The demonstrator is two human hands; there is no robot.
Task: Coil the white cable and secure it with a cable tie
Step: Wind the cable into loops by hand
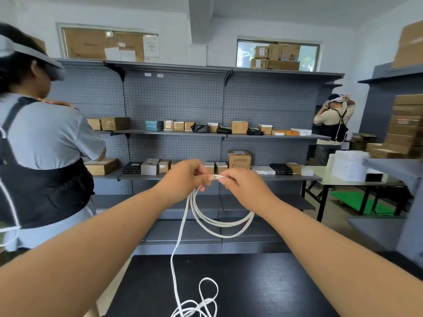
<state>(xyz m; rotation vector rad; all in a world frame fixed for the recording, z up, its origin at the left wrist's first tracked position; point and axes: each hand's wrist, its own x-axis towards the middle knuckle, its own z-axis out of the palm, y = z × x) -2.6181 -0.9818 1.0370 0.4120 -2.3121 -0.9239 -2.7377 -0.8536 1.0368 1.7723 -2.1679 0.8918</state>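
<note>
Pinching the white cable [219, 221] with your left hand [185, 177] and right hand [242, 186] — light, floppy stuff; grip where loops bunch, slack trails onto the black table [263, 284].

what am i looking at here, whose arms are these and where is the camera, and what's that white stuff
There is one picture, taken by a wide-angle camera worn on a person's head, so the two bare arms reaching forward are that person's own. No robot is involved.

The left hand and the right hand are held up close together, both pinching a white cable. A few loops of it hang below the hands. The rest runs down to a black table, where it lies in a loose tangle.

No cable tie is visible.

Behind stand grey shelves with small boxes. Two other people, at the far left and far right, wear headsets too.
</note>
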